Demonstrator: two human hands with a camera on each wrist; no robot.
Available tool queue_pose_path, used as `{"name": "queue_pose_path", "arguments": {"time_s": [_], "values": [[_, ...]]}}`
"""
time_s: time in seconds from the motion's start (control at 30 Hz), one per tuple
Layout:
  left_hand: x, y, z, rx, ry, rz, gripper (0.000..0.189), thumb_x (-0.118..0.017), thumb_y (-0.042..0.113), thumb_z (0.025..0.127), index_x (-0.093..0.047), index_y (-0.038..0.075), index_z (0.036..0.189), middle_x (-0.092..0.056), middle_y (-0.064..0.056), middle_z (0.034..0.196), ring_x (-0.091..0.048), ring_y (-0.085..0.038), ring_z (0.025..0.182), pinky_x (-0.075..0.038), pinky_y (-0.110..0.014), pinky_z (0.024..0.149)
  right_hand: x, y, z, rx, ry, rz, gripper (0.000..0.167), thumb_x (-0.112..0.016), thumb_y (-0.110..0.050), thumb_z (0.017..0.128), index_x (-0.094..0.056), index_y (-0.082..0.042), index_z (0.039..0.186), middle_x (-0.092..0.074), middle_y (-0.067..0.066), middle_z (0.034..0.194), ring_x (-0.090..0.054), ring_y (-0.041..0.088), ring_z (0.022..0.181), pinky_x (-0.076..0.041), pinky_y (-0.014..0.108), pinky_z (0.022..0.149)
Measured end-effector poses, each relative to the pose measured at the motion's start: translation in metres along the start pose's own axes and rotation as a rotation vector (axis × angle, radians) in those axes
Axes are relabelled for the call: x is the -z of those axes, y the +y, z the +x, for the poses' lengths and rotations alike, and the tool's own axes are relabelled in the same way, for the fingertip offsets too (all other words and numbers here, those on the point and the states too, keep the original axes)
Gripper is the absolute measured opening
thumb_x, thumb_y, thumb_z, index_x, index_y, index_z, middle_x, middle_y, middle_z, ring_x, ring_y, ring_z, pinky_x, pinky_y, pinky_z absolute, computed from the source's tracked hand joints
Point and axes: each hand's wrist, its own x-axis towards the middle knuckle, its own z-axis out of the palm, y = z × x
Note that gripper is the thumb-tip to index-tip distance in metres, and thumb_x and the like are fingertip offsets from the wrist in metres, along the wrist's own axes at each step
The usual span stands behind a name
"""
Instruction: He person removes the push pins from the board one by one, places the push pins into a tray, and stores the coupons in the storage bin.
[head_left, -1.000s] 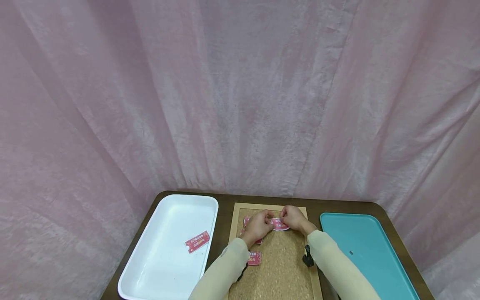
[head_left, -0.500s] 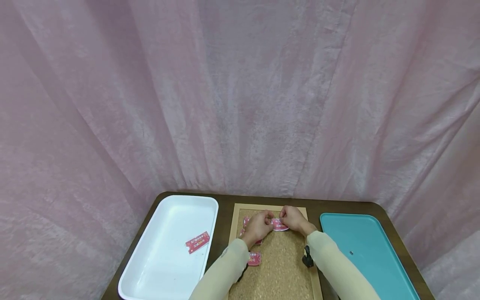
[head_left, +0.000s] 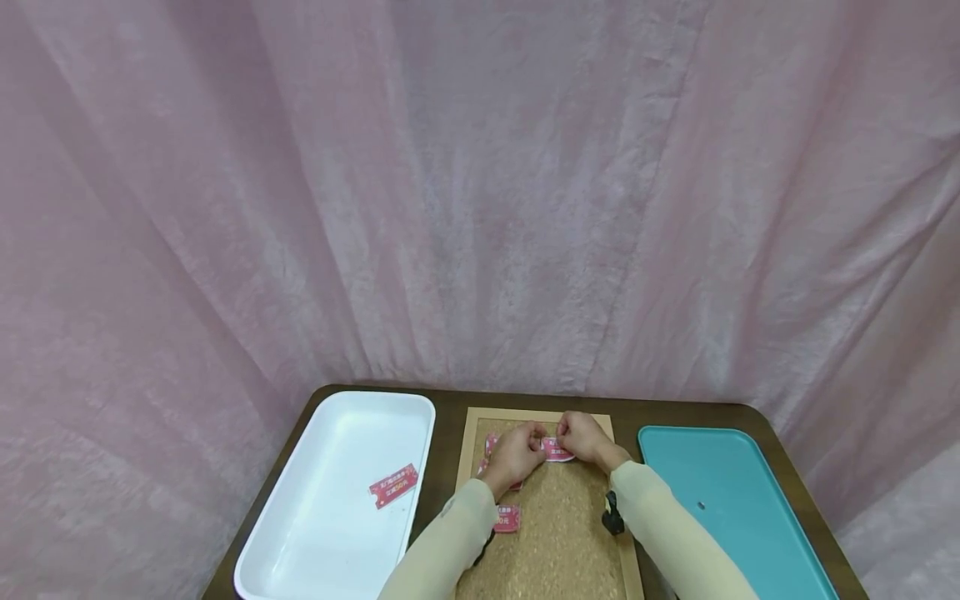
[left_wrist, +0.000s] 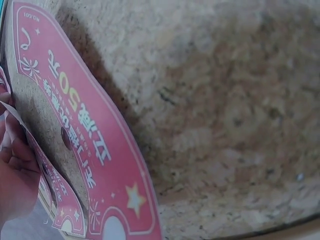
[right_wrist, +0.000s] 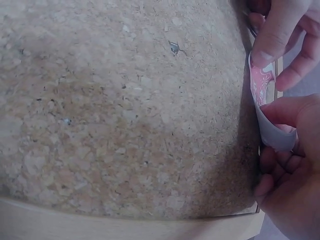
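Note:
Near the far edge of the corkboard (head_left: 562, 533), both hands pinch one pink paper coupon (head_left: 557, 450). My left hand (head_left: 515, 452) has its thumb on the coupon's left end. My right hand (head_left: 585, 436) grips the other end, where the paper curls up and shows its white back (right_wrist: 275, 136) in the right wrist view. Any pin at the fingertips is hidden. Another pink coupon (left_wrist: 95, 125) bows up from the cork in the left wrist view, with a small dark round spot at its middle. A lower coupon (head_left: 507, 519) lies beside the left wrist.
A white tray (head_left: 330, 500) on the left holds one loose pink coupon (head_left: 393, 486). On the right stands a teal tray (head_left: 742, 508) with a tiny object (head_left: 701, 505) in it. The corkboard has a raised wooden frame (head_left: 630, 558). A pink curtain (head_left: 480, 208) hangs behind the table.
The head view shifts very slightly. Both hands stay at the same coupon, with no other visible change.

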Motion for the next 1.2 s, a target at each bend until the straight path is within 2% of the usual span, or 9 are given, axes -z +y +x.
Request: {"name": "queue_pose_path", "arguments": {"time_s": [0.27,0.57,1.2], "values": [[0.0017,0.0029,-0.0021,0.027,-0.027,0.023,0.031,-0.077,0.01,0.091,-0.071,0.013,0.122,-0.067,0.009,0.081,-0.053,-0.003,0.065,-0.044,-0.025,0.062,0.0013,-0.0016,-0.0009,0.0,-0.005,-0.014,0.016,-0.07,0.003,0.084,-0.061,-0.009,0.079,-0.058,-0.001,0.073,-0.052,0.014,0.069,-0.042,0.026,0.061],[0.0023,0.0042,-0.0029,0.029,-0.023,-0.011,0.03,-0.077,0.008,0.092,-0.07,0.011,0.121,-0.065,0.007,0.081,-0.052,-0.005,0.066,-0.044,-0.025,0.064,0.0032,-0.0039,-0.0022,-0.013,-0.009,0.0,0.017,-0.069,0.005,0.084,-0.061,-0.009,0.078,-0.058,0.0,0.073,-0.052,0.015,0.068,-0.042,0.027,0.06],[-0.0001,0.0018,-0.0005,0.026,-0.014,0.009,0.031,-0.078,0.009,0.09,-0.071,0.012,0.12,-0.066,0.008,0.081,-0.053,-0.003,0.066,-0.045,-0.025,0.064,0.003,-0.0005,0.0013,0.043,-0.002,0.018,0.017,-0.069,0.007,0.081,-0.063,-0.008,0.073,-0.057,-0.002,0.068,-0.051,0.013,0.065,-0.04,0.025,0.058]]}}
